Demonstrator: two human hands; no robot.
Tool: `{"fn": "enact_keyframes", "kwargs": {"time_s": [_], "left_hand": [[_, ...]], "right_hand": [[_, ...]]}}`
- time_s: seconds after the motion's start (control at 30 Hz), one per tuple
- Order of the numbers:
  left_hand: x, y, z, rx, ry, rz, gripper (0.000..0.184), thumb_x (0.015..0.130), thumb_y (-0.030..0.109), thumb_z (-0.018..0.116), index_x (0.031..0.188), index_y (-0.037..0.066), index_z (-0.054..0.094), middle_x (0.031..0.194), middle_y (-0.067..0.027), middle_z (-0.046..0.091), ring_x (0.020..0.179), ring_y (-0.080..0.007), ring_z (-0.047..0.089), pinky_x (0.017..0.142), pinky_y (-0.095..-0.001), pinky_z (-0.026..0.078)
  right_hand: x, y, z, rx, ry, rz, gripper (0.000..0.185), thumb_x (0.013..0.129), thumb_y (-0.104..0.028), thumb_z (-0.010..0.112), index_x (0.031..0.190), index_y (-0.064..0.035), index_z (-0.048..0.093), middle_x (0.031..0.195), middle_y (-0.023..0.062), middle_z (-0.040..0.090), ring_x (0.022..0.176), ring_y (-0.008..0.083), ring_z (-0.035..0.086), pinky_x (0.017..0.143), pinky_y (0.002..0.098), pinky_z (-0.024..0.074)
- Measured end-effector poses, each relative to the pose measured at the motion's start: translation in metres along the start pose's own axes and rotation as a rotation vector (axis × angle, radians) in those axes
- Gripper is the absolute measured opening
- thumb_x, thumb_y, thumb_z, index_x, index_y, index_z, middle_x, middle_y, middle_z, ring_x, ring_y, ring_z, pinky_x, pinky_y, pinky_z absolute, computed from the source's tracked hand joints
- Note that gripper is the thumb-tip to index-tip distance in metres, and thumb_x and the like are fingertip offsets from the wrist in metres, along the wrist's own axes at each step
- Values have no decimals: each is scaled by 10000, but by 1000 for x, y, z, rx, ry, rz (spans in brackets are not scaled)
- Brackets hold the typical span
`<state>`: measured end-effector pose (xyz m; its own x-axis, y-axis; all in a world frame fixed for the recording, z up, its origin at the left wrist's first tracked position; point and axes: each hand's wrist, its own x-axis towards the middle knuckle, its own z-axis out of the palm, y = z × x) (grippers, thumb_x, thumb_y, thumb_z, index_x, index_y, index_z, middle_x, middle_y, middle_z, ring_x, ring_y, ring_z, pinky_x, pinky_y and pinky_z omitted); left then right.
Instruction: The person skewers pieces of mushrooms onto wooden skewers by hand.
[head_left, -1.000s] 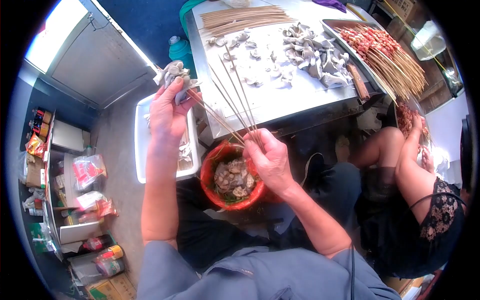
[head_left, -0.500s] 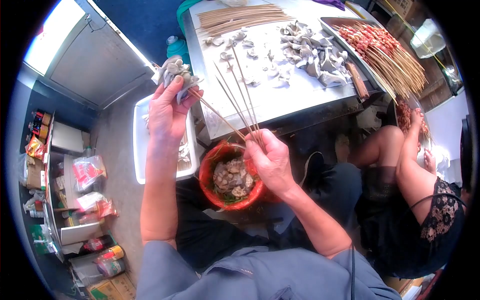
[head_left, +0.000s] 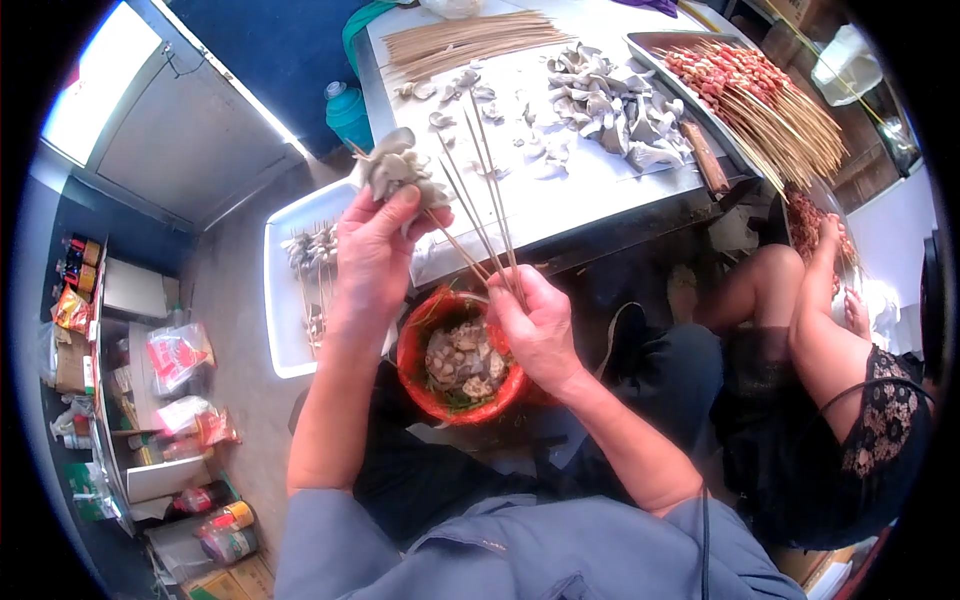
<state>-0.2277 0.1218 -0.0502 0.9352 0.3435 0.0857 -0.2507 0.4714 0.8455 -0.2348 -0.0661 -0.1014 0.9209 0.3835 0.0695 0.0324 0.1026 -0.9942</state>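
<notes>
Grey oyster mushrooms [head_left: 393, 165] are bunched on one bamboo skewer, with my left hand [head_left: 375, 245] closed around them and the thumb pressing on top. The skewer's tip pokes out past their upper left side. My right hand [head_left: 535, 325] grips the lower end of that skewer together with several bare bamboo skewers [head_left: 487, 190], which fan upward over the table edge. Below my hands stands a red bucket [head_left: 408, 375] with pale scraps inside. At the left, a white tray [head_left: 274, 320] holds mushroom skewers [head_left: 318, 245], partly hidden by my left forearm.
A white-topped table [head_left: 550, 205] carries loose skewers [head_left: 470, 42], a pile of oyster mushrooms [head_left: 610, 105] and a wooden-handled knife [head_left: 706, 158]. Meat skewers [head_left: 720, 75] fill a metal tray at right. Another person's hand [head_left: 832, 232] reaches toward meat. Shelves [head_left: 105, 400] stand left.
My left hand has moved right and slightly down with the mushrooms, closer to my right hand. More of the white tray shows. My right hand has hardly moved.
</notes>
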Motion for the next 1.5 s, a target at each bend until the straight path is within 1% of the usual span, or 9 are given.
{"fn": "enact_keyframes", "kwargs": {"time_s": [0.2, 0.33, 0.4, 0.57, 0.63, 0.73, 1.03, 1.37, 1.5], "left_hand": [[3, 0, 1, 25, -22, -19, 260, 931, 88, 613, 1180, 16, 595, 1025, -98, 684, 937, -225, 672, 868, -388, 548], [6, 6, 0, -19, 11, 170, 315, 970, 153, 581, 1249, 19, 523, 1115, -104, 651, 983, -197, 653, 877, -356, 540], [6, 10, -4, 11, 28, 257, 309, 975, 212, 576, 1210, 15, 538, 1140, -131, 638, 1051, -213, 627, 945, -408, 517], [13, 11, -10, 17, 66, 218, 253, 975, 186, 578, 1161, 14, 577, 1078, -120, 664, 988, -194, 652, 880, -372, 550], [15, 12, -12, 67, 142, 186, 169, 962, 144, 601, 1094, 40, 618, 999, -74, 684, 889, -131, 660, 763, -268, 547], [12, 17, -11, 74, 130, 171, 137, 945, 106, 617, 1060, 33, 636, 949, -57, 689, 846, -111, 652, 751, -242, 535], [10, 12, -18, 44, 3, 74, 138, 942, 82, 610, 1062, 20, 640, 954, -63, 689, 802, -103, 635, 751, -230, 525], [5, 1, -5, -17, 18, 138, 150, 968, 92, 572, 1093, 20, 614, 1020, -77, 677, 872, -131, 642, 794, -259, 532], [3, -6, 1, 3, 38, 108, 126, 953, 75, 597, 1058, 12, 625, 966, -51, 662, 830, -117, 616, 810, -279, 534]], "right_hand": [[5, -6, -7, 27, 12, -86, 62, 920, -54, 570, 921, -1, 602, 632, 23, 592, 575, 74, 548, 539, 243, 445], [8, -6, -10, -3, 16, -109, 63, 920, -53, 571, 925, 0, 604, 641, 29, 600, 584, 80, 557, 542, 245, 448], [9, -6, -10, 19, 11, -78, 61, 916, -47, 575, 933, 3, 606, 644, 34, 604, 588, 87, 565, 544, 248, 450], [10, -6, -9, -29, -1, -109, 60, 910, -38, 579, 936, 8, 608, 628, 41, 595, 568, 89, 556, 530, 252, 444], [10, -6, -10, -47, -5, -130, 58, 910, -36, 580, 932, 9, 609, 620, 43, 590, 559, 89, 552, 521, 254, 440], [11, -6, -12, -115, -9, -187, 49, 906, -31, 582, 913, 10, 609, 599, 56, 573, 533, 96, 540, 499, 266, 421], [10, -1, -14, -213, -11, -261, 32, 897, -16, 587, 902, 5, 611, 590, 67, 559, 514, 106, 533, 484, 271, 402], [5, -8, -14, -114, 22, -153, 41, 903, -16, 584, 925, 10, 608, 606, 34, 574, 540, 82, 537, 500, 254, 420], [4, -2, -16, -121, 28, -145, 45, 902, -16, 585, 929, 6, 613, 607, 38, 577, 542, 81, 539, 504, 256, 426]]}}
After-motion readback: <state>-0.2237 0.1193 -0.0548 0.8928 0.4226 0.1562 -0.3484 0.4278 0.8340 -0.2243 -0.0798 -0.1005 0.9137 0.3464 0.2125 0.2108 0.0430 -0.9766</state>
